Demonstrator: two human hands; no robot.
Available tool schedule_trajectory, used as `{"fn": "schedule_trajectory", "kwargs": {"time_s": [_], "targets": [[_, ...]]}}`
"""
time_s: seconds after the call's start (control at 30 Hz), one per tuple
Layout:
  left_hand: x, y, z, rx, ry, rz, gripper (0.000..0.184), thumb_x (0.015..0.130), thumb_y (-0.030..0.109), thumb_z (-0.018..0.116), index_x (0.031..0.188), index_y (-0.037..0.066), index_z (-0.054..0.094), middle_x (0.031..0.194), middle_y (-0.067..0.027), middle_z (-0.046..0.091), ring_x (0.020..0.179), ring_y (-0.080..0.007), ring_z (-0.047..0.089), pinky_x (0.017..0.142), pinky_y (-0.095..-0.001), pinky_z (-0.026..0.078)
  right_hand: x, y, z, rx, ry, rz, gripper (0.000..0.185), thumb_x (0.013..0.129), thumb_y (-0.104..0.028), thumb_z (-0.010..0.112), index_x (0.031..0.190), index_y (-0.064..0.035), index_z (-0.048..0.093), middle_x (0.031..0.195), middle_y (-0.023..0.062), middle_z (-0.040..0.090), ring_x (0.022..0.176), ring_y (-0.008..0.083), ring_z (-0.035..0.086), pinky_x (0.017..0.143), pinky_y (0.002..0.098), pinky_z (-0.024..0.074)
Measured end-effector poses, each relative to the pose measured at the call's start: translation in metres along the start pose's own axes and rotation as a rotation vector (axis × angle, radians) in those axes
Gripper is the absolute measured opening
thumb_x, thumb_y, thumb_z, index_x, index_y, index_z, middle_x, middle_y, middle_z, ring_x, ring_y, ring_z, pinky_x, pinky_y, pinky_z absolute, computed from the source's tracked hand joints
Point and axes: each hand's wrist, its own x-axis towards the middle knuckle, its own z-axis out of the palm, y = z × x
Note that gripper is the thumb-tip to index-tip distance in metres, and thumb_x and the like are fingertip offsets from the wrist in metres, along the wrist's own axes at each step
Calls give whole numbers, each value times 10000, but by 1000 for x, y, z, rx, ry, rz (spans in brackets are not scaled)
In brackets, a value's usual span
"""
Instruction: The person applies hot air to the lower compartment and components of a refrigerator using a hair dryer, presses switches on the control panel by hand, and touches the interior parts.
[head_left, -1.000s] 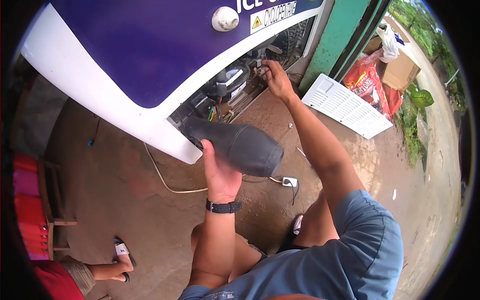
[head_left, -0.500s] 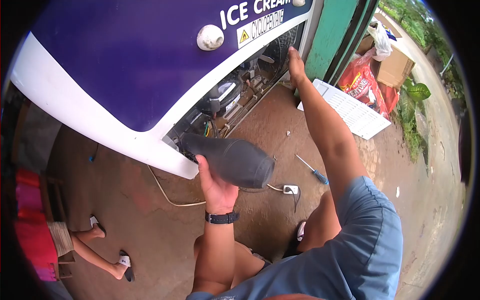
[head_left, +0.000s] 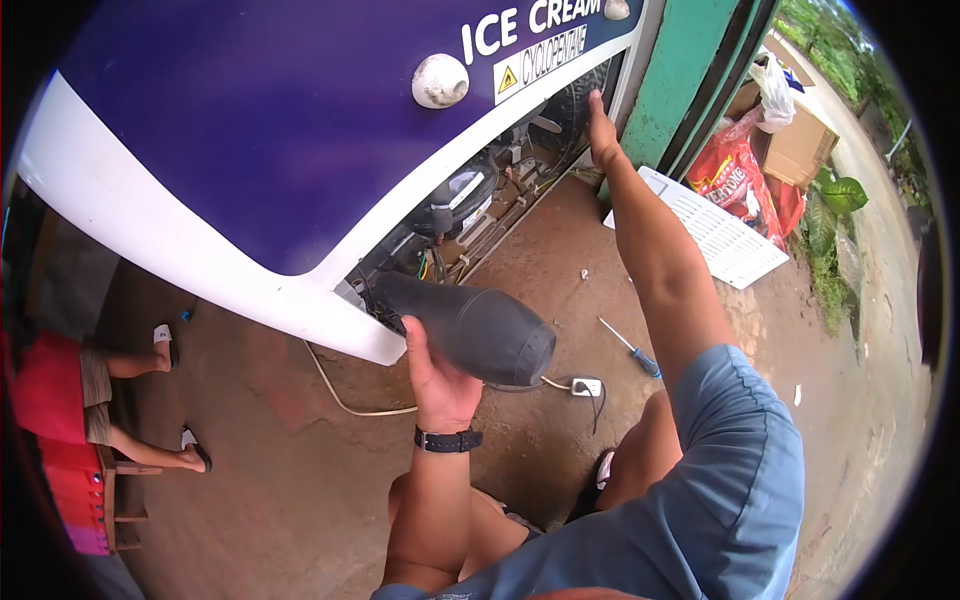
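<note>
My left hand (head_left: 446, 388) is closed around a dark grey blower (head_left: 478, 330) shaped like a hair dryer, with its narrow end pointing into the open lower compartment (head_left: 455, 215) of an ice cream freezer (head_left: 250, 150). My right hand (head_left: 602, 132) reaches to the far right end of that opening, beside a dark finned part (head_left: 575, 105). Its fingers look stretched out, seen edge-on, with nothing visible in them. Inside the compartment are a black compressor (head_left: 467, 195), pipes and wires. I cannot tell whether the blower is running.
A blue-handled screwdriver (head_left: 643, 360) and a white extension socket (head_left: 586, 387) with a plugged-in cord lie on the floor. A white slotted panel (head_left: 715, 235) lies by the green post (head_left: 680, 80). Bags and a cardboard box (head_left: 797, 145) stand beyond; another person's legs (head_left: 140, 450) are at left.
The view has shifted slightly, so the freezer appears a little further right. At left, the other person's feet have moved farther up the view. Both my hands keep nearly the same places.
</note>
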Motion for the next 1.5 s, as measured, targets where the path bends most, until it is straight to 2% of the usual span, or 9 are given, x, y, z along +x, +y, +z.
{"fn": "schedule_trajectory", "kwargs": {"time_s": [0.33,1.17,1.23,1.33,1.37,1.4,1.43,1.47,1.5], "targets": [[5,-4,1,-45,20,-5,608,1010,530,543,1403,67,507,1365,-115,603,1254,-282,580,1088,-461,452,-5,1,3,-42,40,-39,966,938,-752,432,1575,-36,312,1644,130,299,1480,323,328,1219,389,215],[4,0,-3,-16,40,-3,624,996,533,568,1402,63,508,1366,-119,605,1257,-290,578,1095,-467,445,-9,2,3,-159,42,-111,861,1000,-659,408,1584,-39,283,1650,149,277,1530,276,232,1233,355,160],[3,0,-2,-11,41,2,627,995,535,567,1402,62,507,1367,-118,604,1257,-291,577,1095,-465,445,-18,-8,8,-242,41,-133,857,1014,-665,329,1570,-13,299,1608,200,348,1512,329,280,1216,360,215],[3,0,-2,30,35,-2,638,994,555,561,1405,70,504,1348,-81,602,1249,-250,566,1079,-428,443,-32,-11,13,-317,114,-168,789,1029,-581,400,1550,7,326,1582,249,363,1499,355,299,1204,374,252],[4,0,-4,9,25,-6,635,997,544,560,1409,65,499,1366,-99,596,1256,-269,569,1086,-447,445,-41,-5,17,-484,240,-415,665,1024,-446,509,1480,28,414,1474,293,463,1400,391,428,1156,403,332],[6,0,-6,-14,15,-8,631,1000,533,560,1413,61,494,1383,-118,591,1264,-288,573,1093,-467,447,-74,-8,28,-573,390,-592,515,993,-313,599,1357,39,502,1267,276,564,1174,367,572,1032,415,437],[7,1,-5,-16,16,-3,631,1000,533,560,1413,61,494,1383,-118,591,1264,-288,573,1093,-467,447,-121,-20,46,-513,371,-661,371,965,-236,653,1196,33,544,1116,213,570,962,296,603,884,391,489],[8,2,-4,-10,21,7,634,1002,538,553,1416,63,492,1386,-118,589,1267,-287,571,1093,-468,448,-157,-15,59,-489,244,-705,300,952,-200,683,1109,11,538,1001,157,576,824,238,584,759,357,499],[7,2,-4,-2,28,11,636,1004,543,546,1420,65,489,1389,-118,586,1270,-287,568,1093,-469,448,-198,-9,74,-442,60,-491,277,944,-227,717,1007,-14,551,889,113,614,743,205,579,693,339,496]]}}
